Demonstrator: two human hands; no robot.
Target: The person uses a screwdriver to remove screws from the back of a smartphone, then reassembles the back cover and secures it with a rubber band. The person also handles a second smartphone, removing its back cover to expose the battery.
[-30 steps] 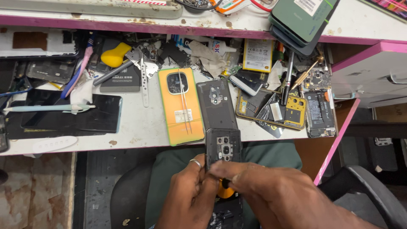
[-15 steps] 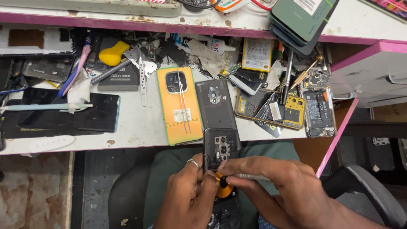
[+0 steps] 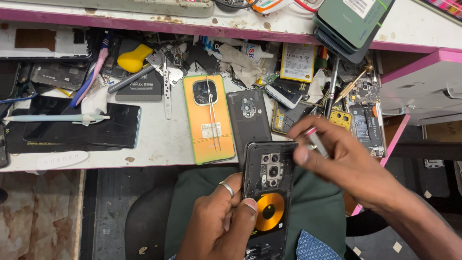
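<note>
My left hand grips an opened black phone from its left side, back cover off, showing the camera cluster and a round copper coil. A ring sits on one finger. My right hand hovers over the phone's upper right corner, pinching a slim metal tool with a pink band. The dark grey back cover lies on the bench just above the phone, beside an orange phone with tweezers resting on it.
The white bench is cluttered: a black glass panel, a pale stylus, a yellow pick, batteries, circuit boards, and stacked green phones at the back. A pink-edged drawer juts out right.
My right hand lifted from below the phone to its upper right, now holding the slim tool. The phone has tilted up so its coil shows.
</note>
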